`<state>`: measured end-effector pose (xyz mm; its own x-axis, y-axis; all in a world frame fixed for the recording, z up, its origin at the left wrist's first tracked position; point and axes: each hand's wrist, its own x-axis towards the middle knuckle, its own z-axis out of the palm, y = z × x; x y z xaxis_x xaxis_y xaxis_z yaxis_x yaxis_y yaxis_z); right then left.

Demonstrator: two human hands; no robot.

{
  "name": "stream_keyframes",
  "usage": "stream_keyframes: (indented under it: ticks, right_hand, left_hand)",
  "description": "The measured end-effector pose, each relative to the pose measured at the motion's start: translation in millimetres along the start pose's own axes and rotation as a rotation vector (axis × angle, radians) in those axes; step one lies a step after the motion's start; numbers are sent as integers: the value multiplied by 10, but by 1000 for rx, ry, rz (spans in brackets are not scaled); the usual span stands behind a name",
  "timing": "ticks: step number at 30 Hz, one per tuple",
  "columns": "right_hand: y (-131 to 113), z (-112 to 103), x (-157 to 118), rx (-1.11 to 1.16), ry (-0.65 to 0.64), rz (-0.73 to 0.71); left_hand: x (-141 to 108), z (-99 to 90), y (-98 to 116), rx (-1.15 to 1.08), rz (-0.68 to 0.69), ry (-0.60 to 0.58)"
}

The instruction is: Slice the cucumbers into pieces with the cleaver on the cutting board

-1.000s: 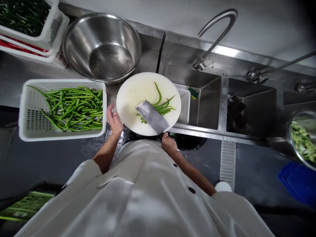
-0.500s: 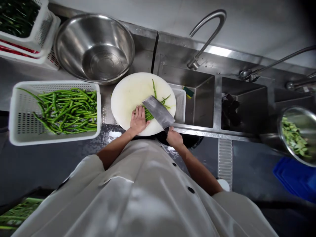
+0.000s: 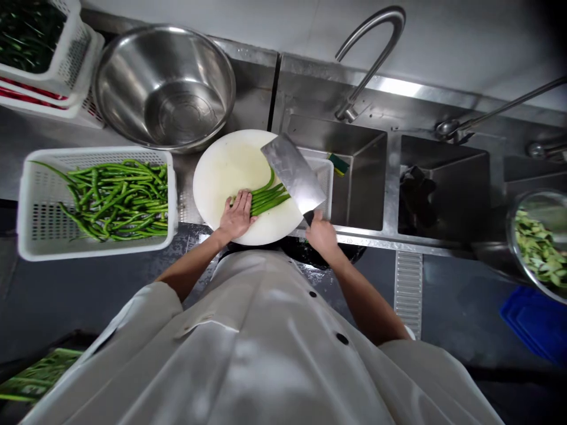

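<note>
My left hand (image 3: 236,215) lies over a bundle of long green chili peppers (image 3: 271,199), holding it against the round white cutting board (image 3: 221,159). The peppers stick out to the right of the fingers, lined up side by side, and one curves upward. In my right hand (image 3: 322,237) is the dark handle of a cleaver (image 3: 293,171). Its broad blade is tilted over the board's right edge and reaches over a white basket (image 3: 326,183) in the sink. The blade hides part of that edge and basket.
A white basket (image 3: 27,206) of green chili peppers stands left, below a large steel bowl (image 3: 163,65). Stacked baskets (image 3: 84,65) fill the upper left. Right are a sink (image 3: 365,189) with a sponge (image 3: 339,165), a curved faucet (image 3: 396,35) and a bowl of cut greens (image 3: 538,248).
The cleaver has moved right and up, off the bundle. The thin pepper ends that lay right of the blade no longer show on the board. My left hand has shifted slightly left.
</note>
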<state>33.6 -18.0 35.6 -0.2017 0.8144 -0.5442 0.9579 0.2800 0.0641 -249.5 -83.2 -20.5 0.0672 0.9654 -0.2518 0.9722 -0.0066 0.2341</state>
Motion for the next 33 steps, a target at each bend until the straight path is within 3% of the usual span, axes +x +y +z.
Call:
stream_keyframes:
  ticks: [4,8,12,18,23,26,28,31,33]
  right_hand:
    - [1,11,19,9,-121,-49]
    - [-13,-20,109,13,-19,-39]
    - [-41,-47,245,-16,-86,-85]
    - [64,-122,322,-15,-66,-64]
    - [112,-59,149,-8,1,-51]
    - [74,52,-28,23,-70,-11]
    - [33,104,-127,17,-102,-25]
    - [-76,148,-220,24,-26,21]
    - [-182,171,-252,37,-40,53]
  left_hand:
    - [-167,-18,-119,-6,26,-20]
    - [-248,-73,-204,-3,66,-54]
    - [-252,-109,-217,7,72,-66]
    - [-338,-117,-261,2,74,-75]
    - [-323,-72,-246,7,86,-70]
    - [-181,-20,-138,-7,9,-15]
    - [-69,9,-62,-23,-32,0]
    - [43,43,-2,-53,-45,16]
    - [66,66,-2,-76,-47,47]
